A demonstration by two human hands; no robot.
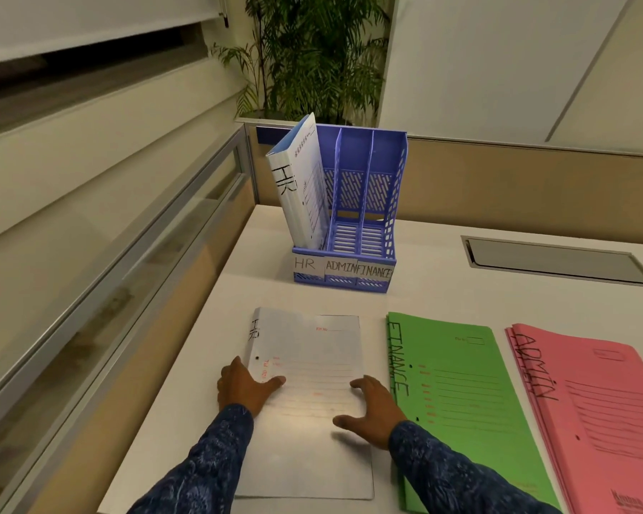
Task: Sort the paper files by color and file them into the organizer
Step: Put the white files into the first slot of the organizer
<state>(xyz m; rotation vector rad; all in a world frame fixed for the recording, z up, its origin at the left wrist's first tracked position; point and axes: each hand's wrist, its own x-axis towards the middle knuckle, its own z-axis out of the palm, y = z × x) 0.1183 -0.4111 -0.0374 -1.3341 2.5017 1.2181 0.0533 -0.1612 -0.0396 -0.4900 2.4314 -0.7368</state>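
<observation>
A white file marked HR (312, 350) lies flat on the desk in front of me. My left hand (244, 385) rests on its left edge, thumb stretched over the sheet. My right hand (374, 409) lies on its right edge with fingers spread. To the right sit a green FINANCE file stack (468, 409) and a pink ADMIN file stack (602, 413). Behind them stands a blue three-slot organizer (364, 202) labelled HR, ADMIN, FINANCE. A white HR file (299, 187) leans in its left slot; the other two slots hold nothing.
The white desk (461, 283) meets a glass partition along its left side. A grey cable hatch (557, 261) is set into the desk at the back right. A potted plant (312, 57) stands behind the organizer.
</observation>
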